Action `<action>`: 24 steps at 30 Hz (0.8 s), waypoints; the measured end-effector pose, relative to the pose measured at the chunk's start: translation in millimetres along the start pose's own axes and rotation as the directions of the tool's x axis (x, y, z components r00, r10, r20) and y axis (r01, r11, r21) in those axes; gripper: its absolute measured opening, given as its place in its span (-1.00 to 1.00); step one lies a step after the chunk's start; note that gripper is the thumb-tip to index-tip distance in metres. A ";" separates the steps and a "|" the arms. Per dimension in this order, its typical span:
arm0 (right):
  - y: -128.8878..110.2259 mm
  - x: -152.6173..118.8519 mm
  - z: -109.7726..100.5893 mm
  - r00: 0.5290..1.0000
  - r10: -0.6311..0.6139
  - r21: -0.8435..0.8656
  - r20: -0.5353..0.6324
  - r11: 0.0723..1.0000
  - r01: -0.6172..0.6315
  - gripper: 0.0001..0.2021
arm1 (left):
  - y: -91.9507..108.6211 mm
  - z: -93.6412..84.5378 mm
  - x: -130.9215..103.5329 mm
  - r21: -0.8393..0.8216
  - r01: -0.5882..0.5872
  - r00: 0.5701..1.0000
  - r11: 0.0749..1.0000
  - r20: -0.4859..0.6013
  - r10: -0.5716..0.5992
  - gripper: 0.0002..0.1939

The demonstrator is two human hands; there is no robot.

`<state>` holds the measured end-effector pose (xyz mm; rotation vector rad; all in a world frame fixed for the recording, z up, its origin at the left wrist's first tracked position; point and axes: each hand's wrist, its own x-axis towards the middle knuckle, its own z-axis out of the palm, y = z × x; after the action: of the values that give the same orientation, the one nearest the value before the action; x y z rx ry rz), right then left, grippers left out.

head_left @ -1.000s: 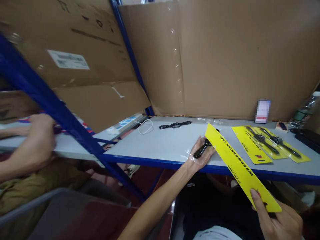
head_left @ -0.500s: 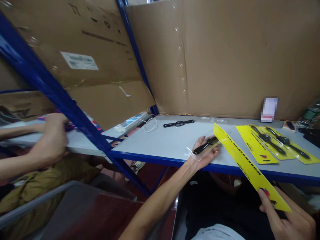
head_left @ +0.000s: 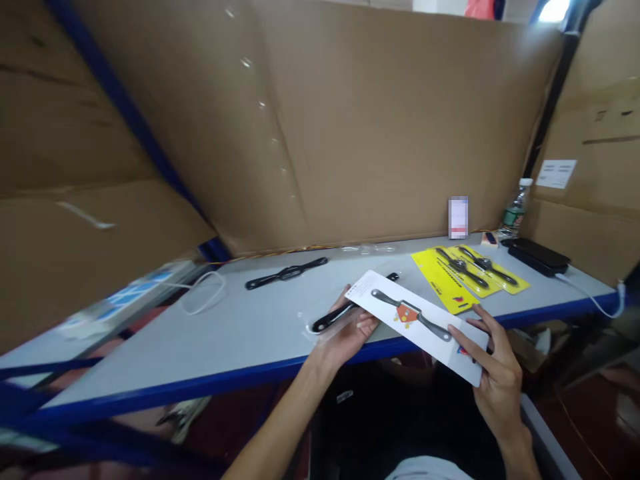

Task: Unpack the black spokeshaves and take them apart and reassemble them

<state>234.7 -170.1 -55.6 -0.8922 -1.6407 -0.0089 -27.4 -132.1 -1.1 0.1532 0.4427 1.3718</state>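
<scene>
My left hand (head_left: 347, 341) is curled under a black spokeshave (head_left: 331, 319) that lies in a clear plastic blister (head_left: 313, 333). In my right hand (head_left: 500, 370) is a cardboard backing card (head_left: 360, 290), pinched near its right end. Its white face, printed with a spokeshave picture, is turned up, and its left end covers the middle of the held spokeshave. Another bare spokeshave body (head_left: 287, 273) lies on the table to the left. On the right lie yellow carded spokeshaves (head_left: 484, 263) beside a yellow card (head_left: 440, 280).
A phone (head_left: 459, 219) leans against the cardboard wall (head_left: 375, 133) behind the grey table (head_left: 225, 340). At the right are a water bottle (head_left: 514, 215) and a black case (head_left: 537, 257) with a white cable. A power strip (head_left: 125, 293) and white cord (head_left: 193, 312) are left. Clear plastic (head_left: 367, 249) lies behind.
My right hand has turned the card from its yellow side to its white side and brought it over the spokeshave in my left hand. The view has swung right; the neighbouring person is out of view.
</scene>
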 end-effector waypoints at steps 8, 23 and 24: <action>3.7 -1.7 -5.6 0.903 0.425 0.311 0.059 0.852 -0.421 -0.72 | 2.9 -0.6 2.9 0.038 0.007 0.998 0.999 -0.055 -0.005 -0.69; 30.6 -1.6 -32.6 0.677 0.552 0.592 0.487 0.361 -0.720 -0.41 | -2.6 -2.3 2.8 0.031 -0.064 0.996 0.997 -0.057 0.066 -0.80; 26.6 0.0 -27.4 0.651 0.645 0.614 0.401 0.337 -0.713 -0.47 | -2.4 -1.8 2.4 0.024 -0.069 0.996 0.997 -0.054 0.070 -0.80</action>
<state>272.1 -164.0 -59.6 -0.8558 -1.0257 1.2511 -25.6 -130.5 -4.1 0.1508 0.5024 1.4424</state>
